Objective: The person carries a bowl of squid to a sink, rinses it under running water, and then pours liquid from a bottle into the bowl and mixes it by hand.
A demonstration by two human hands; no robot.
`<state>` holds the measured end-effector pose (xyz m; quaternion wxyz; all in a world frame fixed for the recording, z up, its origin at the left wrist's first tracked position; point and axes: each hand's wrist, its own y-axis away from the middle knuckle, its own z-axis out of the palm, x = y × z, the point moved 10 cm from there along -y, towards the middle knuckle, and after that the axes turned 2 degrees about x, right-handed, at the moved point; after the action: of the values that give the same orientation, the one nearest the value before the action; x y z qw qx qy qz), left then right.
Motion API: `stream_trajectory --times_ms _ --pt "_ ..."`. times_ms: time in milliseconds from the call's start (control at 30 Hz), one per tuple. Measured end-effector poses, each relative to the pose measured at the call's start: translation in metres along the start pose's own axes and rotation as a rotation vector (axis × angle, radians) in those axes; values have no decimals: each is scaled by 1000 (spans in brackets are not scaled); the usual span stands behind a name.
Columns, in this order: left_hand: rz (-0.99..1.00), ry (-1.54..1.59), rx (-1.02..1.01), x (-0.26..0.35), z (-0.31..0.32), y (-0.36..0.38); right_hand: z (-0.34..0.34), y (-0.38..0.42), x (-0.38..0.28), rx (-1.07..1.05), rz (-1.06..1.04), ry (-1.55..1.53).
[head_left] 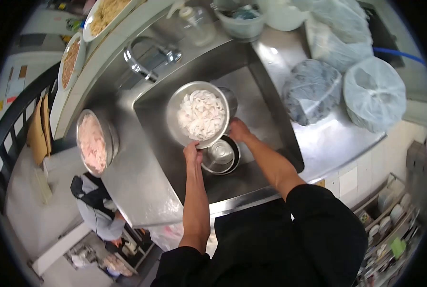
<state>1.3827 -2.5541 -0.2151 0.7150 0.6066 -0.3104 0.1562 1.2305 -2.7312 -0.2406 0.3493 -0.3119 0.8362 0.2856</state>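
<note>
Over the sink (266, 112) is a round metal bowl (173, 117) with pale, whitish pieces of food (201, 114) in it. My left hand (193, 153) grips the bowl's near rim, its fingers closed on the edge. My right hand (239, 130) is at the bowl's lower right side; its fingertips are partly hidden, so its hold is unclear. Below the bowl, a smaller metal pot (221, 153) sits in the sink, partly covered by the bowl. Another metal container (230, 99) shows behind the bowl's right side.
The faucet (142, 67) rises behind the sink. A bowl of pink meat (93, 143) stands on the left counter. Plastic-covered containers (312, 92) (374, 93) are on the right. A soap bottle (194, 26) stands at the back. Another person (98, 210) is at lower left.
</note>
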Motion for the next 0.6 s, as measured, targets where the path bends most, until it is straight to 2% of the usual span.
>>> stream_trajectory --times_ms 33,67,133,267,333,367,400,433,500,533,567,600 --pt "-38 9 -19 -11 8 -13 -29 18 -21 80 -70 -57" --pt "-51 -2 -63 -20 18 -22 -30 29 -17 153 -62 24" --pt "-116 6 -77 -39 33 -39 -40 63 -5 69 59 -8" --pt "-159 2 -322 -83 75 -87 -98 151 -29 218 126 -9" --pt "-169 6 -392 -95 96 -93 -134 202 -48 515 99 -34" --pt "138 -291 -575 -90 114 -122 -143 223 -55 547 130 -19" --pt "449 -580 -768 -110 126 -123 -156 267 -65 702 161 -44" --pt "445 -591 -782 -125 121 -143 -165 288 -73 829 153 -88" --pt "850 -1291 -684 -130 131 -149 -168 308 -79 885 167 -105" --pt "869 -1296 -692 -120 133 -138 -173 319 -82 931 179 -115" --pt "290 -745 -528 -111 105 -143 -182 328 -91 973 153 -127" --pt "-268 -186 -332 -136 80 -127 -184 334 -90 1001 160 -130"
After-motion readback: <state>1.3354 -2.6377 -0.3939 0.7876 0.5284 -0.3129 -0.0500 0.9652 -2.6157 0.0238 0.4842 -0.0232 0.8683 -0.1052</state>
